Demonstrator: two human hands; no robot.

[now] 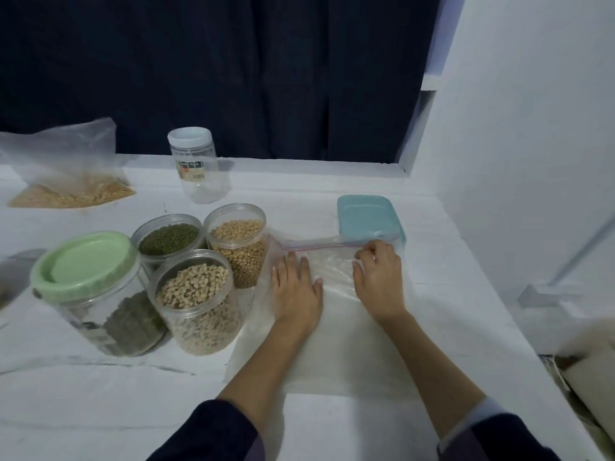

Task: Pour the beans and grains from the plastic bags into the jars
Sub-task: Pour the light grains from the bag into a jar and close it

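A clear zip bag point(336, 341) with a red seal strip lies flat and looks empty on the white table. My left hand point(296, 287) presses flat on its left part. My right hand point(379, 277) rests on its upper right, fingertips curled at the seal strip. Left of the bag stand three open jars: black-eyed peas point(196, 297), soybeans point(241, 247) and green mung beans point(168, 241). A green-lidded jar point(93, 287) holds dark grains. A clear bag of tan grains point(70, 181) lies at the far left. An empty jar point(196, 164) with a white lid stands at the back.
A teal-lidded box point(367, 216) sits just beyond the zip bag. A white wall point(515, 161) rises on the right, and a dark curtain point(233, 71) hangs behind the table. A cardboard box point(585, 387) sits at the lower right past the table edge.
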